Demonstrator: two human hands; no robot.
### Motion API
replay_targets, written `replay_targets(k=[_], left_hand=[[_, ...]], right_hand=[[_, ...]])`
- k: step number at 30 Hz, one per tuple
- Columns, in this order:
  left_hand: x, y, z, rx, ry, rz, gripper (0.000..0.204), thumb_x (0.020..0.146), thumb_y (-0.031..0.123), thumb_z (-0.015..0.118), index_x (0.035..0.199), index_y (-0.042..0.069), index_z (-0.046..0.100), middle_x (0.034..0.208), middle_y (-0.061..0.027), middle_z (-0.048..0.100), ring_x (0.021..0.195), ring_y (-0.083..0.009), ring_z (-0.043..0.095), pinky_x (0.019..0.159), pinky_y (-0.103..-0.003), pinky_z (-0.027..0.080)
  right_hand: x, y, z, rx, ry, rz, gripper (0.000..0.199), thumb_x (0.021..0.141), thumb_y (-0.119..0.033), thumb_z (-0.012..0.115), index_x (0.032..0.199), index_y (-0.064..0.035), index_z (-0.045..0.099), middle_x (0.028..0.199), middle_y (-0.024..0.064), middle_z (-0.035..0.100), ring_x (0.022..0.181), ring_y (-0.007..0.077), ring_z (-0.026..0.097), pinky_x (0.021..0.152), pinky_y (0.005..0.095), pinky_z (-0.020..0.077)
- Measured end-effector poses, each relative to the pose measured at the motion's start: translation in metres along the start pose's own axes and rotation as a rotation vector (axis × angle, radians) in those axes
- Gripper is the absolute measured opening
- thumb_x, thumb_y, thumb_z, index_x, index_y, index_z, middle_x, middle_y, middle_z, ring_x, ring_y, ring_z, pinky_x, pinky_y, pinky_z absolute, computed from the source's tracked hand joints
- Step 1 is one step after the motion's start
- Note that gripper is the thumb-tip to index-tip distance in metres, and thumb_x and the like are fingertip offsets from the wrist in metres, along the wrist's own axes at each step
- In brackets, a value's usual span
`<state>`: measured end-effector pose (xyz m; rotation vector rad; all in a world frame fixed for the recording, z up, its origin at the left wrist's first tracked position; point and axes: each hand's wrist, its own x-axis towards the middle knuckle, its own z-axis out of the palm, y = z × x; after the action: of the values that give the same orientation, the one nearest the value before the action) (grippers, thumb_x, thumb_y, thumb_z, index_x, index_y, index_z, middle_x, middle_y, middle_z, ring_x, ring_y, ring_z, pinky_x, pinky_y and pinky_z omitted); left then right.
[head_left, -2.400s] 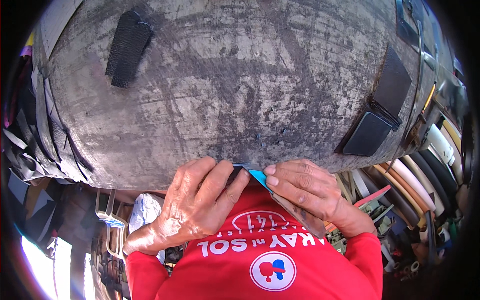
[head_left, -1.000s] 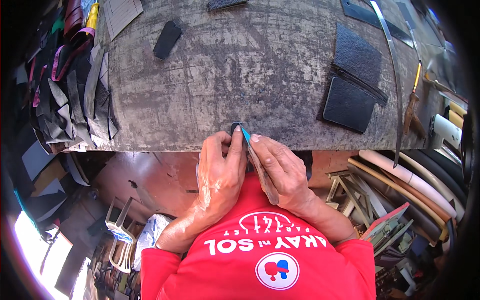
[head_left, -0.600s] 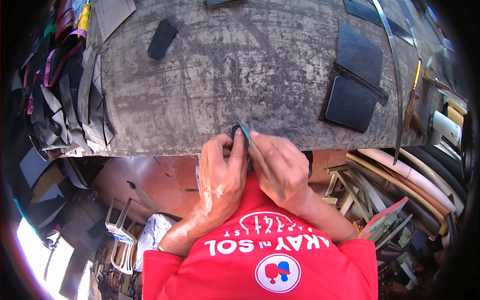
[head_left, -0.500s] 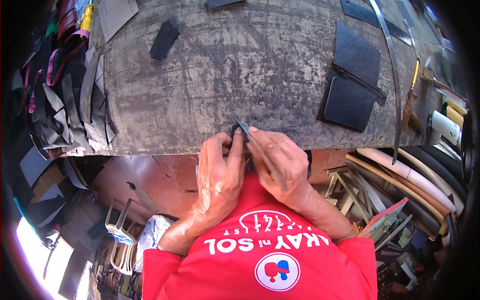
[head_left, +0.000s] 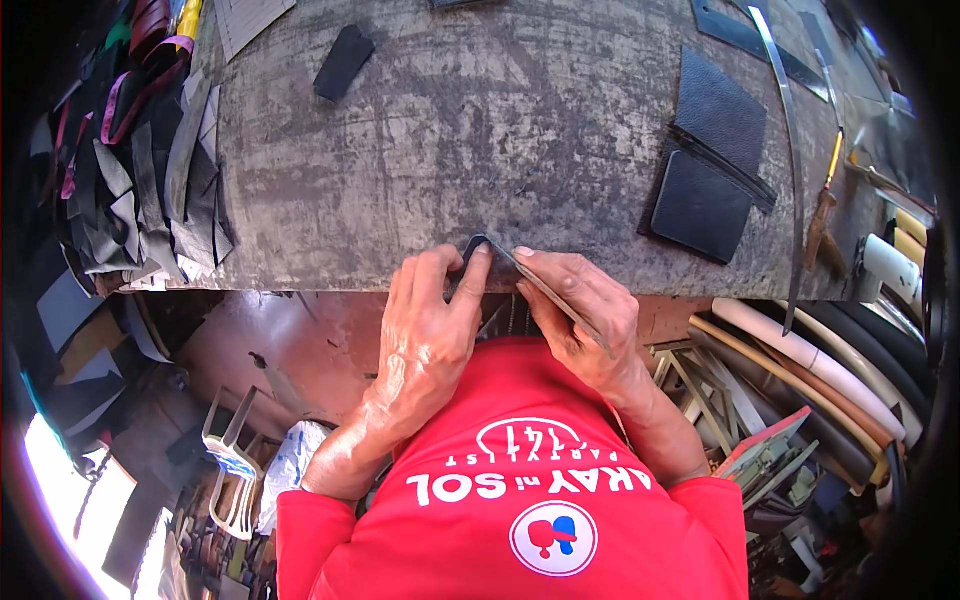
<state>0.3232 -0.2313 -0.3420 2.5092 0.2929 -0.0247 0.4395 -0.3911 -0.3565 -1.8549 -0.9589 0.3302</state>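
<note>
At the near edge of the worktable, my left hand (head_left: 428,315) presses a small black leather piece (head_left: 468,247) down with a fingertip. Its other fingers are bent around the piece, and much of it is hidden beneath them. Close by on the right, my right hand (head_left: 590,315) grips a thin flat knife (head_left: 552,297) between thumb and fingers. The blade slants up to the left, its narrow tip just beside the leather piece; whether they touch I cannot tell.
The scuffed grey table (head_left: 400,170) carries a loose black leather scrap (head_left: 344,62) and black leather panels (head_left: 703,205) at right. A metal strip (head_left: 785,120) and a yellow-handled tool (head_left: 833,158) lie beyond. Dark strips (head_left: 150,190) heap at left; material rolls (head_left: 800,350) stand below right.
My right hand and the knife have shifted a little right, away from my left hand. The blade tip has drawn back from the leather piece. The view has tilted slightly.
</note>
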Motion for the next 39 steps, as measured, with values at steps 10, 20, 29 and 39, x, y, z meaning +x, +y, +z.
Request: replay_targets(k=[10,20,29,39], left_hand=[[-0.001,-0.001,0.004,-0.030,0.019,-0.016,0.060,0.077,-0.004,0.071,0.136,-0.002,0.062,0.113,-0.0159,0.055,0.098,-0.0316,0.059,0.085,-0.043,0.052],[0.000,-0.001,0.002,-0.021,0.001,-0.004,0.061,0.076,-0.003,0.072,0.136,-0.002,0.062,0.113,-0.0162,0.055,0.099,-0.0324,0.058,0.085,-0.043,0.051],[0.001,0.000,0.001,-0.015,-0.022,-0.006,0.060,0.077,-0.002,0.071,0.136,-0.004,0.061,0.113,-0.0165,0.054,0.100,-0.0329,0.058,0.086,-0.043,0.051],[-0.001,0.001,0.004,-0.043,0.064,-0.023,0.049,0.083,-0.002,0.072,0.131,-0.005,0.063,0.111,-0.0169,0.057,0.097,-0.0327,0.061,0.080,-0.042,0.054]], right_hand=[[-0.001,-0.001,-0.001,-0.005,-0.001,0.008,0.037,0.084,0.007,0.076,0.119,0.0023,0.068,0.110,0.0159,0.074,0.097,0.0325,0.074,0.081,0.0390,0.0599],[0.000,-0.002,-0.002,-0.002,-0.020,0.013,0.038,0.084,0.007,0.076,0.121,0.0026,0.068,0.111,0.0169,0.073,0.098,0.0331,0.074,0.082,0.0391,0.0601],[0.001,-0.004,-0.002,-0.015,-0.041,0.003,0.039,0.083,0.007,0.076,0.121,0.0031,0.067,0.111,0.0175,0.073,0.098,0.0332,0.073,0.082,0.0391,0.0597],[0.008,0.000,0.007,-0.035,0.063,-0.029,0.029,0.085,0.010,0.074,0.114,0.0062,0.069,0.106,0.0183,0.074,0.089,0.0320,0.074,0.075,0.0372,0.0598]])
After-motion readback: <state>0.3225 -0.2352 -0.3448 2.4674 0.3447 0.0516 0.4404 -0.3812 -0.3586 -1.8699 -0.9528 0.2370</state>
